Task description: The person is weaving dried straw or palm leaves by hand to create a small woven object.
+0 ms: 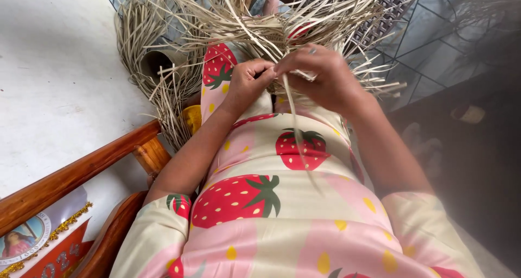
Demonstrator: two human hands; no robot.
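A mass of pale dried straw strips [282, 17], partly woven, rests on my lap and fans out past my knees. My left hand [247, 82] is closed, pinching strips at the near edge of the weave. Touching it on the right, my right hand [323, 77] is curled over the same edge and grips strips there. One long loose strip [296, 131] hangs from between my hands down over my strawberry-print dress [271, 202].
A loose bundle of the same strips [152, 61] lies on the white floor at the left. A wooden armrest [76, 172] runs along the lower left, with a red pennant [38, 245] under it. Dark tiles lie at the right.
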